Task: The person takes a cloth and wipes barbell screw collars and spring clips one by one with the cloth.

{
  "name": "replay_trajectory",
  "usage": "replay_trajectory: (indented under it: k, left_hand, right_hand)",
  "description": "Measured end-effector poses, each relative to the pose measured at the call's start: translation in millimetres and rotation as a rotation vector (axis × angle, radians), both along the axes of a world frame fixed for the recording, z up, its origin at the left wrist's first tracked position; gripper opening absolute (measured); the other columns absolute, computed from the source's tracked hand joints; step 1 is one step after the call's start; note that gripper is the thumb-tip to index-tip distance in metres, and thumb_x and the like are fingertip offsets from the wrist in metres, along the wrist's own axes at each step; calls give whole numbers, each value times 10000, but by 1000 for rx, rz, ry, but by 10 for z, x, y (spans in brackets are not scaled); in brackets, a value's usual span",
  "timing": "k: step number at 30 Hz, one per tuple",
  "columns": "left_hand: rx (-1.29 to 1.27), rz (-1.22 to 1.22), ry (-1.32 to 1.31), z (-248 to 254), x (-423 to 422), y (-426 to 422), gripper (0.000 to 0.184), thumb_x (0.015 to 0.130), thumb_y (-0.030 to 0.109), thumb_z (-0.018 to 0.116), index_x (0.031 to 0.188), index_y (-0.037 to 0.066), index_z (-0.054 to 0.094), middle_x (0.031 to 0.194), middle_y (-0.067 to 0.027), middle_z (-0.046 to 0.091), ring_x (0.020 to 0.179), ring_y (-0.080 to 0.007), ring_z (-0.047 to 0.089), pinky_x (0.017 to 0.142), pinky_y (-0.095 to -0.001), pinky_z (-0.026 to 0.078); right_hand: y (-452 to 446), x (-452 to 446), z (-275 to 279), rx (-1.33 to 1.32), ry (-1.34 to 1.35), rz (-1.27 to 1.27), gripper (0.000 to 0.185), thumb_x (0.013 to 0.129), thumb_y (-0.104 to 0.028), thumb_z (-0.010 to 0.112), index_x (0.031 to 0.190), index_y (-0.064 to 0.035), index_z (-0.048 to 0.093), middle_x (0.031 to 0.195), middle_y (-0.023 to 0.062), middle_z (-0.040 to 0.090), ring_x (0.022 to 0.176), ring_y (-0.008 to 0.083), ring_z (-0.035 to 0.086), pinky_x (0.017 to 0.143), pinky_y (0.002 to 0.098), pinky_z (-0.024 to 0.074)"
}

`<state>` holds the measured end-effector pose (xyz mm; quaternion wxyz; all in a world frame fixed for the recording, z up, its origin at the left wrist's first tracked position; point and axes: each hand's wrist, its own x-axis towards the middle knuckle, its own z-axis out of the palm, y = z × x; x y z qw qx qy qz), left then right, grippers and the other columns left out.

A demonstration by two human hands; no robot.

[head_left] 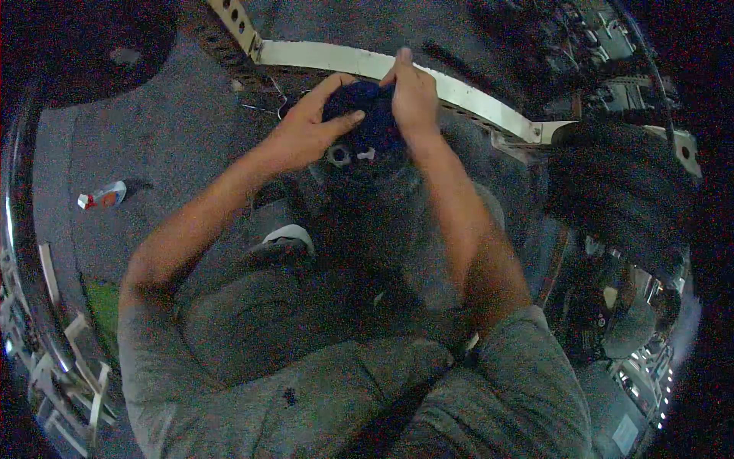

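Note:
Between my two hands is a dark blue, rounded object, its kind too dim to make out. My left hand grips its left side, with the thumb across the front and the fingers curled over the top. At its right edge my right hand is closed against it, and most of those fingers are hidden. A small ring-like round part and a pale patch show just below the object. Behind my hands runs a pale metal rail.
A perforated metal bar joins the rail at upper left. A dark, ribbed tyre-like shape stands on the right. A white bottle with a red top lies on the grey floor. Metal frames are at lower left.

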<state>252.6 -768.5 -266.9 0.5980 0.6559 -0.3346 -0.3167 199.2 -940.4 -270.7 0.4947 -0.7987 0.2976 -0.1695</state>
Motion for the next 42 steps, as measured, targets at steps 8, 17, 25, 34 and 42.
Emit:
replay_trajectory:
  k: [8, 17, 25, 34, 42]
  left_hand:
    - [165, 283, 95, -100, 72, -30, 377, 863, 291, 698, 1081, 24, 548, 965, -78, 623, 925, -148, 577, 848, -294, 465]
    - [-80, 162, -3, -171, -89, 4, 195, 888, 53, 603, 1071, 38, 538, 955, -49, 591, 906, -121, 529, 839, -283, 448]
    - [-140, -313, -395, -198, 167, 144, 230, 844, 0, 594, 1051, 32, 498, 1008, -42, 526, 970, -116, 487, 882, -300, 426]
    - [22, 181, -164, -153, -109, 36, 477, 882, 22, 583, 1263, 109, 308, 1146, -123, 484, 1088, -197, 457, 949, -350, 413]
    - [-20, 392, -163, -156, 39, 82, 371, 880, 60, 555, 1229, 25, 436, 1073, -149, 590, 1005, -234, 571, 889, -348, 450]
  right_hand:
    - [503, -64, 0, 25, -167, 132, 362, 986, -388, 460, 1080, -42, 507, 912, 221, 632, 914, 424, 614, 798, 462, 466]
    - [306, 38, -153, -134, -162, 219, 415, 998, -355, 436, 889, 23, 567, 839, 196, 629, 723, 377, 592, 709, 455, 453]
    - [-150, 56, -119, 122, 79, -86, 686, 1013, -440, 265, 663, -31, 691, 718, 136, 671, 745, 303, 604, 812, 405, 426]
    - [450, -59, -60, 108, -190, 158, 384, 1020, -304, 319, 1015, 26, 514, 977, 226, 550, 977, 420, 533, 887, 444, 414]
    - [558, -142, 43, 189, -328, 353, 352, 1019, -267, 363, 1272, -23, 364, 1074, 188, 581, 969, 290, 572, 900, 352, 431]
